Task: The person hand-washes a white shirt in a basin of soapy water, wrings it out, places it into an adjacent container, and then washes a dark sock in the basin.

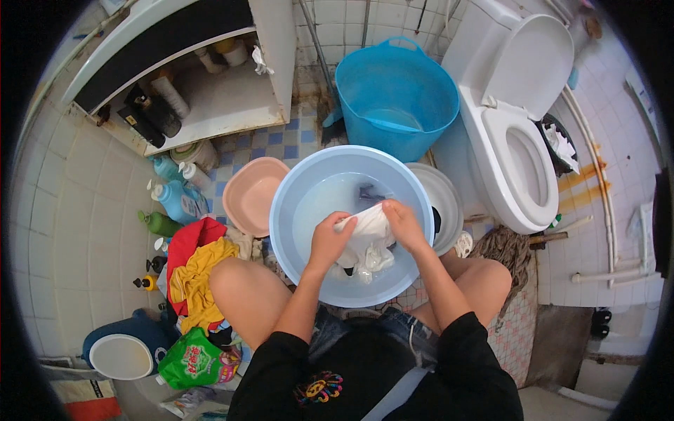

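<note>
A white wet cloth (372, 231) is stretched between my two hands over a light blue basin (288, 203). My left hand (331, 240) grips its left edge, the thumb on top. On the other side, my right hand (405, 224) pinches the upper right edge. The cloth's lower part hangs bunched down into the basin, where cloudy water (319, 200) stands. A dark piece of fabric (368, 193) lies in the water just beyond my hands. What kind of garment the white cloth is cannot be told.
A pink basin (256, 193) stands left of the blue one. Red (196, 245) and yellow clothes (200, 281) are heaped beside my left knee, near several bottles (179, 200). A blue tub (397, 98) stands behind, a toilet (519, 161) at right, a green detergent bag (196, 361) at lower left.
</note>
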### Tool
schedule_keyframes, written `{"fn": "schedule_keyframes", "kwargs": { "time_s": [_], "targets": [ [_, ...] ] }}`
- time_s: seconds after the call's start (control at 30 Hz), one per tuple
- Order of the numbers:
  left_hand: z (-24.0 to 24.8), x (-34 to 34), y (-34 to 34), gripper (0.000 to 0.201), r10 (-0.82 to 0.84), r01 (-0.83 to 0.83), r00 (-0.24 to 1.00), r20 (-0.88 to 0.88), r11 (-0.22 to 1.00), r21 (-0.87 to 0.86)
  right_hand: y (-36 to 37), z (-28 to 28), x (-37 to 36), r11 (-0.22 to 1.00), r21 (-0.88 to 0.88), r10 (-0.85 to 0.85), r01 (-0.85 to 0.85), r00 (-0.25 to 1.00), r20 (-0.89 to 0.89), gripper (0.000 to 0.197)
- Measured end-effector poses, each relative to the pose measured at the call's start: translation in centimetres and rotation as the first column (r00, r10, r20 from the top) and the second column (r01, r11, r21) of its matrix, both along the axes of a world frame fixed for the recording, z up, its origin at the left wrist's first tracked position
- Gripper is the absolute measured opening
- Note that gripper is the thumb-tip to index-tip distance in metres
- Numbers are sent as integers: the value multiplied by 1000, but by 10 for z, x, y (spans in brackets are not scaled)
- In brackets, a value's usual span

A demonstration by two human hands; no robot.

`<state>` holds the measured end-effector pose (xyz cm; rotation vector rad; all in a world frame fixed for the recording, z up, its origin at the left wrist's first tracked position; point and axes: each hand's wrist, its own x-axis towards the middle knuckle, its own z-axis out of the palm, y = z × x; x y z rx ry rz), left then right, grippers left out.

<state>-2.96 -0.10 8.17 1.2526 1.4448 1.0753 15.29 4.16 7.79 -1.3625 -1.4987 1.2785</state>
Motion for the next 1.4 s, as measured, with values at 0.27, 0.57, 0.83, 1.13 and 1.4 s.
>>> {"fn": "schedule_keyframes", "kwargs": {
  "time_s": [0.27, 0.57, 0.83, 1.13, 1.4],
  "targets": [
    [11, -11, -2, 23, -247, 205, 900, -359, 967, -151, -1, 5, 1, 977, 125, 183, -173, 981, -66, 25],
    [18, -27, -2, 16, -78, 135, 895, 439, 986, -100, -10, -45, 16, 835, -137, 536, -533, 733, 419, 32],
    [22, -51, 3, 25, 126, -119, 991, 38, 982, -149, 9, 20, 35, 946, -219, 208, -238, 967, -150, 27],
    [1, 1, 5, 20, 52, -39, 863, 503, 999, -37, 9, -25, 20, 924, -372, -186, 95, 958, -218, 35],
    [-43, 18, 3, 35, 268, 9, 519, 812, 948, -319, -52, 7, -62, 807, 554, -99, -204, 878, 468, 34]
  ]
}}
